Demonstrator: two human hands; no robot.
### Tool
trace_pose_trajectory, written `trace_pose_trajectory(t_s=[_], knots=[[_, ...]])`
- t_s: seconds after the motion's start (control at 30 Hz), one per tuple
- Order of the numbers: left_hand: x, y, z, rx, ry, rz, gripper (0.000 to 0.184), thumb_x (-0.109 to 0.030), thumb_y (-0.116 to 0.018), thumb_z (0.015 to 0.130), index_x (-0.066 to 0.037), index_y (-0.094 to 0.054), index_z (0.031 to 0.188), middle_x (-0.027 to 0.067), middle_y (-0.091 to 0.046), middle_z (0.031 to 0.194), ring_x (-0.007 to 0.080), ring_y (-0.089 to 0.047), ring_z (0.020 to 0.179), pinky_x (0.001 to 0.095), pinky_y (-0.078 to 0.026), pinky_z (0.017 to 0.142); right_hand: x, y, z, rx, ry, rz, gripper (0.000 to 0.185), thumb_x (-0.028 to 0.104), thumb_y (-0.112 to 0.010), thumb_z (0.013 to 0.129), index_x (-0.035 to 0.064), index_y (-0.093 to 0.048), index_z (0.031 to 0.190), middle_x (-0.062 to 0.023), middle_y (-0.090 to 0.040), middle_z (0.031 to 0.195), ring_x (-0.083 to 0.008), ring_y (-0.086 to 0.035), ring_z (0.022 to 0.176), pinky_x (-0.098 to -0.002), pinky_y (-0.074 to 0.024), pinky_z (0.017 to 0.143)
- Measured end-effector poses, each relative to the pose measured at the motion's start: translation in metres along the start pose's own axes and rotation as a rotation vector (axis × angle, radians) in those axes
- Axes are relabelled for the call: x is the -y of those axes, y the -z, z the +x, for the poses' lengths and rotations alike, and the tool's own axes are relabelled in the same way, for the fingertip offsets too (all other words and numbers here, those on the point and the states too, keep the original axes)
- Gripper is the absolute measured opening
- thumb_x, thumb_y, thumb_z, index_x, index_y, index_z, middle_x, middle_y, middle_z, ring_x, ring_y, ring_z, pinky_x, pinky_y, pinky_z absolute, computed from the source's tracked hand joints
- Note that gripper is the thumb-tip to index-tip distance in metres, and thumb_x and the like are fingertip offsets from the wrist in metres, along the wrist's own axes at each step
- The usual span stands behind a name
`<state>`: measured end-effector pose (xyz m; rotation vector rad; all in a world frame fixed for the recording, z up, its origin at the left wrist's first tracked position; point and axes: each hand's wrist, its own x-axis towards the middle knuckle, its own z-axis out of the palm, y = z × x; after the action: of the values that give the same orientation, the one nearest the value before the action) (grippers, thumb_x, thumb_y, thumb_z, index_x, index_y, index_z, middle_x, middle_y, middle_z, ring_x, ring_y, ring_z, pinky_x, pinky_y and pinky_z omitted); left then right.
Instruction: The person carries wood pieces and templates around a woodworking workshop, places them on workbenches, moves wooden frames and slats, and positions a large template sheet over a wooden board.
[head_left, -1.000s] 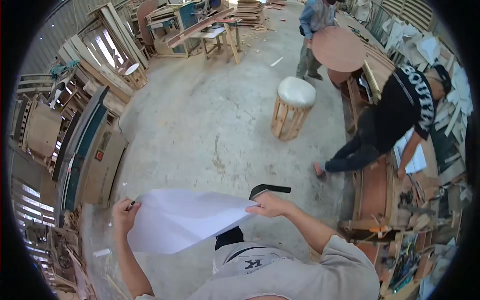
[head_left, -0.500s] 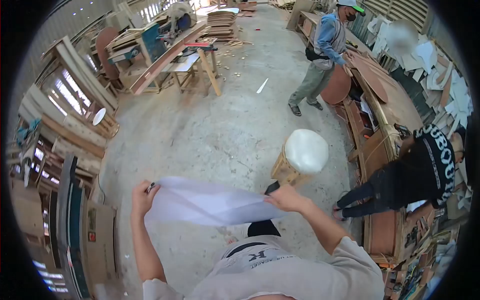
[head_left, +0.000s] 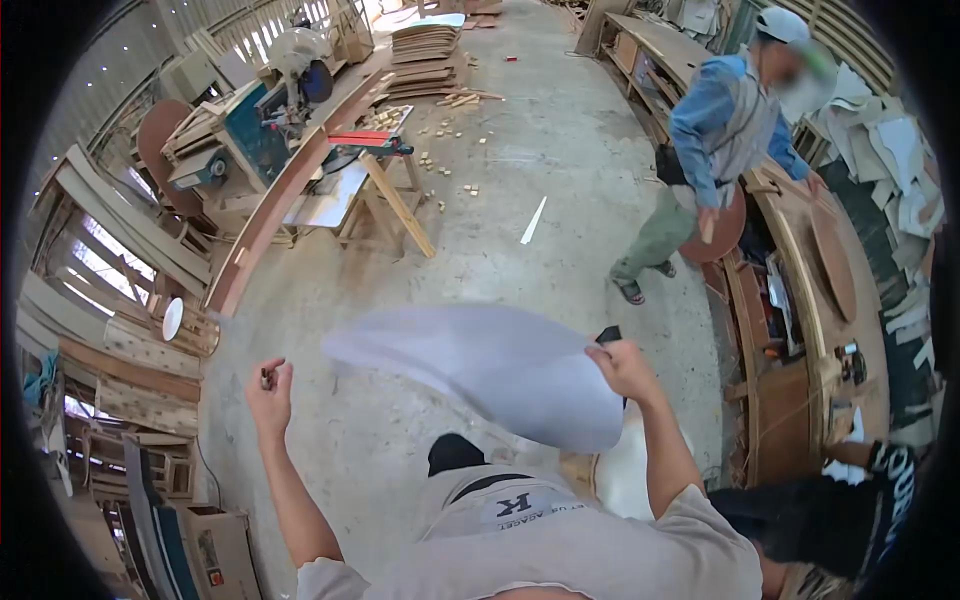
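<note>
Seen from above, a person in a light grey shirt (head_left: 560, 545) reaches both bare arms out over a concrete floor (head_left: 470, 270) in a cluttered workshop.

The right hand (head_left: 628, 370), right of centre, pinches the edge of a large white sheet (head_left: 500, 365) between thumb and fingers. The sheet bows through the air across the middle of the frame, its pointed far end blurred and reaching toward the left hand (head_left: 268, 395) but apart from it. The left hand, at centre left, is raised with its fingertips closed around a small dark object (head_left: 267, 378). A flat black piece (head_left: 608, 336) shows at the right hand's fingers; whether the hand grips it cannot be told.

Beside the right forearm, low in the frame, is a padded white stool (head_left: 640, 475), partly hidden by the arm and sheet. Dark clothing of one co-worker (head_left: 820, 515) shows at lower right.

At upper right, another co-worker (head_left: 725, 130) in blue sleeves and a pale cap leans at a long wooden workbench (head_left: 850, 375), one hand at a brown rounded board (head_left: 832, 255). At upper left, a red-topped tool (head_left: 365, 138) lies on a work table (head_left: 330, 195), near small wood blocks scattered on the floor. Stacked brown boards (head_left: 425, 60) stand at top centre.
</note>
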<state>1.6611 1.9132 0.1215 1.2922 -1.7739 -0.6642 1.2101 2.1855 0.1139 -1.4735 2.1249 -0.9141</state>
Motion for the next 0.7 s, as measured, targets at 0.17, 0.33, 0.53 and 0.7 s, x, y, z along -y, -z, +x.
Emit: trace_pose_trajectory(t_s=[0.17,0.33,0.53,0.7], knots=[[0.055,-0.071,0.071,0.006,0.162,0.021,0.016,-0.015,-0.061,0.082,0.001,-0.059,0.082,-0.0043,-0.046,0.063,0.0035,-0.038,0.059,0.0202,-0.031,0.051,-0.063,0.046,0.11,-0.203,-0.098,-0.065,0.026,0.015,-0.061,0.079,-0.0061,-0.054,0.066,-0.0232,-0.048,0.058,-0.0339,-0.047,0.049,-0.0378,-0.0362,0.048],[0.069,-0.19,0.167,-0.055,0.245,0.025,0.022,-0.019,-0.059,0.083,0.003,-0.059,0.079,-0.0018,-0.053,0.067,0.006,-0.044,0.062,0.0225,-0.036,0.055,-0.116,0.094,0.202,-0.296,-0.279,-0.155,0.022,0.014,-0.059,0.08,-0.0064,-0.054,0.073,-0.0239,-0.051,0.064,-0.0328,-0.049,0.054,-0.0375,-0.0371,0.05],[-0.029,-0.377,0.327,0.203,0.24,-0.255,0.023,-0.019,-0.059,0.082,0.003,-0.063,0.089,0.0005,-0.058,0.074,0.0072,-0.05,0.069,0.0222,-0.041,0.063,-0.136,0.123,0.273,-0.433,-0.322,-0.227,0.025,0.014,-0.05,0.086,-0.0061,-0.051,0.071,-0.0261,-0.048,0.065,-0.0443,-0.047,0.062,-0.0415,-0.0372,0.051],[-0.092,-0.524,0.457,0.397,-0.106,-0.301,0.017,-0.015,-0.06,0.082,0.001,-0.062,0.082,-0.0015,-0.055,0.064,0.0052,-0.047,0.06,0.0225,-0.039,0.054,-0.207,0.135,0.383,-0.516,-0.476,-0.306,0.024,0.015,-0.049,0.087,-0.0061,-0.052,0.076,-0.0264,-0.049,0.065,-0.0443,-0.048,0.062,-0.0431,-0.0379,0.053]])
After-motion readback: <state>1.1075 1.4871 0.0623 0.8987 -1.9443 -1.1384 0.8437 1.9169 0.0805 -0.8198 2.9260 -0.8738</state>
